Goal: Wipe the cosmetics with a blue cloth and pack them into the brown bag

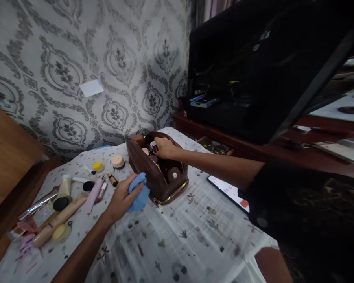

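Note:
A blue cloth (139, 196) is bunched in my left hand (124, 198), fingers wrapped round it, just left of the bag. The brown makeup bag (147, 177) stands unzipped on the patterned cloth, with several cosmetics inside. Reaching into its top, my right hand (163, 148) is closed on a small silver-capped bottle (153, 147); its lower part is hidden in the bag. Left of the bag lie a peach-lidded jar (117, 161), a yellow-lidded jar (98, 166) and a small dark bottle with a gold cap (112, 180).
More cosmetics, including a pink tube (93, 194) and a beige tube (60, 220), are heaped at the left. A phone (228, 192) showing a timer lies right of the bag. A large black television (238, 78) stands on the red-brown cabinet (200, 129) behind.

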{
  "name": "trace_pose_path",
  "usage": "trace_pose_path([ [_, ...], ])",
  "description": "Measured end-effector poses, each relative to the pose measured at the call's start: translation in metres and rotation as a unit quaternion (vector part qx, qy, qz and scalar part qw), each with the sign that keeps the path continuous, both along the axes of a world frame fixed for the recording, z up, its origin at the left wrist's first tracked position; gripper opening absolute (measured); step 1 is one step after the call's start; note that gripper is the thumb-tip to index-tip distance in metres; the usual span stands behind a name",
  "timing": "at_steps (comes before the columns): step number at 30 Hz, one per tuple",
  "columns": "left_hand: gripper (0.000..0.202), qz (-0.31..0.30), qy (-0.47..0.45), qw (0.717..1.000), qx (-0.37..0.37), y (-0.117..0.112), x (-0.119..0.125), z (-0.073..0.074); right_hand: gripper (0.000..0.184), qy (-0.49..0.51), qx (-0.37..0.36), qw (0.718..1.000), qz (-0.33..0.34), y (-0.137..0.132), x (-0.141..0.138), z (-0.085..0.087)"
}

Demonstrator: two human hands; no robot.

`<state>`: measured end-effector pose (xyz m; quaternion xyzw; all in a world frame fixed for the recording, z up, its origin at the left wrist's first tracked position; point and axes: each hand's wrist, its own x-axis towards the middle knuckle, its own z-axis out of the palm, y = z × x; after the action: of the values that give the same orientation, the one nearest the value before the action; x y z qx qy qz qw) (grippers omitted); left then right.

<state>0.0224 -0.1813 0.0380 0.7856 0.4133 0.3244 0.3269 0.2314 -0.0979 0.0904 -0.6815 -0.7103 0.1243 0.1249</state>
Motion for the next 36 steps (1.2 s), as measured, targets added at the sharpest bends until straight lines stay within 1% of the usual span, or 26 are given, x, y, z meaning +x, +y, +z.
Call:
trace_pose_path([
  [2, 0.029, -0.001, 0.007, 1.000, 0.016, 0.002, 0.001, 0.005, 0.041, 0.016, -0.015, 1.000, -0.021, 0.003, 0.000, -0.003],
  [4, 0.028, 0.003, 0.023, 0.999, 0.038, 0.005, 0.002, 0.013, 0.035, 0.032, -0.032, 0.998, -0.040, 0.004, 0.000, -0.004],
  [6, 0.028, 0.013, 0.047, 0.996, 0.075, 0.009, 0.007, 0.026, 0.028, 0.046, -0.051, 0.996, -0.053, 0.005, 0.000, -0.003],
  [8, 0.028, 0.029, 0.069, 0.988, 0.137, 0.017, 0.016, 0.043, 0.024, 0.053, -0.063, 0.995, -0.059, 0.004, 0.000, -0.001],
  [10, 0.026, 0.044, 0.104, 0.971, 0.212, 0.030, 0.029, 0.061, 0.025, 0.055, -0.065, 0.995, -0.061, 0.002, -0.001, 0.001],
  [11, 0.026, 0.048, 0.138, 0.959, 0.243, 0.038, 0.037, 0.069, 0.027, 0.054, -0.064, 0.995, -0.060, 0.001, -0.001, 0.002],
  [13, 0.025, 0.048, 0.234, 0.930, 0.281, 0.057, 0.055, 0.080, 0.033, 0.052, -0.061, 0.995, -0.056, -0.003, -0.002, 0.003],
  [14, 0.026, 0.045, 0.284, 0.915, 0.284, 0.067, 0.064, 0.083, 0.034, 0.050, -0.061, 0.995, -0.055, -0.004, -0.001, 0.004],
  [16, 0.029, 0.029, 0.367, 0.889, 0.271, 0.086, 0.079, 0.083, 0.036, 0.046, -0.060, 0.996, -0.052, -0.007, -0.001, 0.006],
  [18, 0.028, 0.009, 0.417, 0.873, 0.253, 0.100, 0.089, 0.079, 0.037, 0.042, -0.059, 0.996, -0.048, -0.008, 0.001, 0.008],
  [21, 0.025, -0.002, 0.440, 0.866, 0.240, 0.112, 0.094, 0.072, 0.039, 0.041, -0.054, 0.997, -0.041, -0.008, 0.003, 0.010],
  [24, 0.026, 0.013, 0.449, 0.860, 0.242, 0.119, 0.094, 0.069, 0.036, 0.040, -0.051, 0.997, -0.039, -0.008, 0.003, 0.010],
  [26, 0.030, 0.019, 0.460, 0.853, 0.245, 0.124, 0.093, 0.068, 0.038, 0.041, -0.046, 0.997, -0.039, -0.008, 0.003, 0.008],
  [28, 0.033, 0.012, 0.463, 0.854, 0.235, 0.131, 0.094, 0.067, 0.043, 0.040, -0.041, 0.998, -0.039, -0.008, 0.003, 0.005],
  [30, 0.034, 0.000, 0.456, 0.862, 0.220, 0.139, 0.096, 0.066, 0.045, 0.040, -0.041, 0.998, -0.023, -0.010, 0.003, 0.000],
  [33, 0.032, -0.007, 0.442, 0.873, 0.206, 0.149, 0.100, 0.064, 0.037, 0.046, -0.049, 0.997, 0.029, -0.015, 0.004, -0.013],
  [36, 0.030, -0.009, 0.433, 0.880, 0.197, 0.153, 0.102, 0.062, 0.027, 0.065, -0.044, 0.994, 0.080, -0.018, 0.006, -0.024],
])
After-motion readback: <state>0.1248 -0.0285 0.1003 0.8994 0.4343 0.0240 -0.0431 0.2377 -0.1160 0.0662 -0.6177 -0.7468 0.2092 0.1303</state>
